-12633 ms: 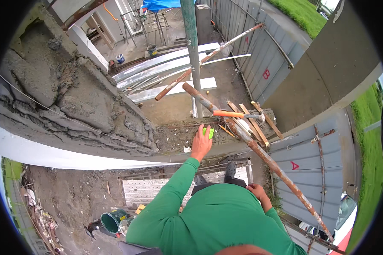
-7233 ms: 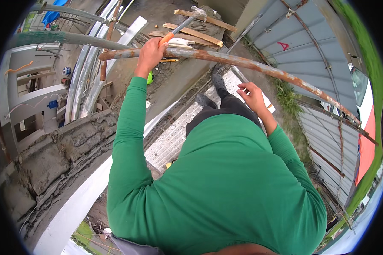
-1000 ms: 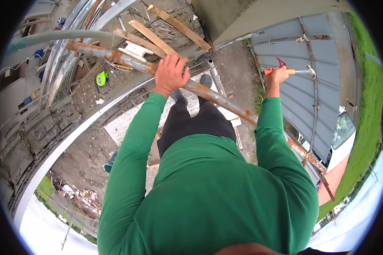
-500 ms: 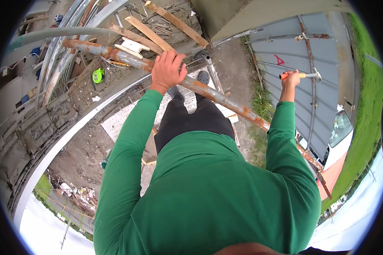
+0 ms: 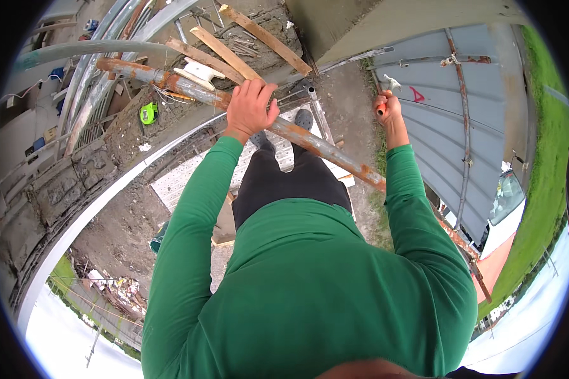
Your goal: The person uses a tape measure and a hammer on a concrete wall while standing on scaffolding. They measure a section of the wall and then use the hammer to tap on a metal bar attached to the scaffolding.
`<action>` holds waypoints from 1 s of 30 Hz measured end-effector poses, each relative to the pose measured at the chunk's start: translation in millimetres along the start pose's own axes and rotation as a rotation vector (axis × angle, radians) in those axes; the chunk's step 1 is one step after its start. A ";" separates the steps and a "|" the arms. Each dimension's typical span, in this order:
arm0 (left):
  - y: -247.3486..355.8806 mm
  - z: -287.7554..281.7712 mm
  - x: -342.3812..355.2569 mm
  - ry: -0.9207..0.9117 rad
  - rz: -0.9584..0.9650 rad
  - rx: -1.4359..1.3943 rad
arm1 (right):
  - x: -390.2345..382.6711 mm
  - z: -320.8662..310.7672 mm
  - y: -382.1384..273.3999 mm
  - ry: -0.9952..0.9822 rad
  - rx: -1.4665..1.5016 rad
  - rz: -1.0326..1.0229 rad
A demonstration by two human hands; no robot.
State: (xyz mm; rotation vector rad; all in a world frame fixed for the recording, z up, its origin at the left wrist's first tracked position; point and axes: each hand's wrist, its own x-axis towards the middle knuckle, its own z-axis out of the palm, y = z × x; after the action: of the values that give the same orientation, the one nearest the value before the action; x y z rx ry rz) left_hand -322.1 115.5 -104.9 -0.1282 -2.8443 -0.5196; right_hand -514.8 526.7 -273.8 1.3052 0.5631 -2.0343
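My left hand [image 5: 251, 110] is curled over the top of a long rusty metal pipe [image 5: 322, 149], which crosses in front of my legs from far left to near right. My right hand [image 5: 391, 114] is closed round the orange handle of a hammer [image 5: 392, 84]. Its metal head points up and away, and the butt of the handle shows below my fingers. The hammer is held apart from the pipe, over the ground beside a grey corrugated sheet [image 5: 435, 123]. Part of the pipe is hidden behind my right forearm.
Wooden strips [image 5: 265, 39] and a white plastic piece [image 5: 200, 72] lie past the pipe. A lime-green tape measure [image 5: 148, 114] is left on the concrete ledge. More metal pipes [image 5: 101, 76] are at the far left. I stand on a white perforated platform [image 5: 186, 180].
My right hand has swung left with the hammer, from over the grey sheet to near its edge. The hammer head has turned from pointing right to pointing away. My left hand stays on the pipe.
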 end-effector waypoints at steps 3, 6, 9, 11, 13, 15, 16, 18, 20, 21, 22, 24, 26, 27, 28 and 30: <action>1.3 0.0 1.9 0.002 -0.010 0.015 | -55.9 -16.6 -65.7 0.141 -0.113 -0.769; 0.6 2.4 -1.7 -0.001 -0.022 0.020 | -125.3 36.2 -84.0 0.484 -0.090 -1.208; 0.9 2.5 -0.5 -0.008 -0.023 0.030 | -76.4 48.6 -49.5 0.756 -0.126 -1.370; 2.9 0.0 4.8 -0.015 -0.007 0.035 | 6.0 62.3 84.3 0.920 -0.375 -1.035; 5.2 -4.3 0.0 -0.036 -0.033 0.031 | 31.2 16.5 104.3 0.565 -0.280 -0.605; -2.5 -5.0 15.9 -0.015 -0.018 0.040 | 57.8 0.6 114.6 0.186 -0.159 -0.184; -2.5 -2.6 15.0 -0.006 -0.008 0.038 | 62.7 -4.0 122.7 0.010 -0.096 0.035; 1.0 -1.9 -5.9 -0.023 -0.020 0.027 | 19.1 -19.9 35.1 0.026 0.062 0.162; 0.8 0.9 -1.3 -0.022 -0.030 0.036 | -22.3 -35.7 -27.7 0.137 -0.029 -0.231; 1.1 1.0 0.7 0.011 -0.005 0.028 | -40.1 -53.4 -60.2 0.124 0.003 -0.411; 2.1 0.5 -0.9 0.005 -0.011 0.027 | -65.0 -55.2 -83.4 0.143 -0.026 -0.639; 3.6 -0.6 -0.2 -0.005 -0.024 0.029 | -112.8 -34.4 -112.5 0.272 -0.067 -1.004; 3.6 -0.4 1.3 0.005 -0.012 0.019 | -133.0 -2.4 -119.0 0.526 -0.025 -1.202; 3.1 -0.1 0.3 0.011 -0.012 0.016 | -124.2 7.5 -108.4 0.521 0.012 -1.257; 2.0 0.1 0.0 0.008 -0.009 0.011 | -108.5 22.1 -89.0 0.516 0.051 -1.310; 3.9 -0.2 3.5 0.007 0.002 0.001 | -7.9 15.1 -13.4 0.744 -0.178 -1.207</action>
State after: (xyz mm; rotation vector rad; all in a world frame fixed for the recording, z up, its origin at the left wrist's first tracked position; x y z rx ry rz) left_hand -324.9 119.3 -102.5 -0.1285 -2.8368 -0.5175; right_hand -531.6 528.5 -260.3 1.8160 2.2413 -2.1192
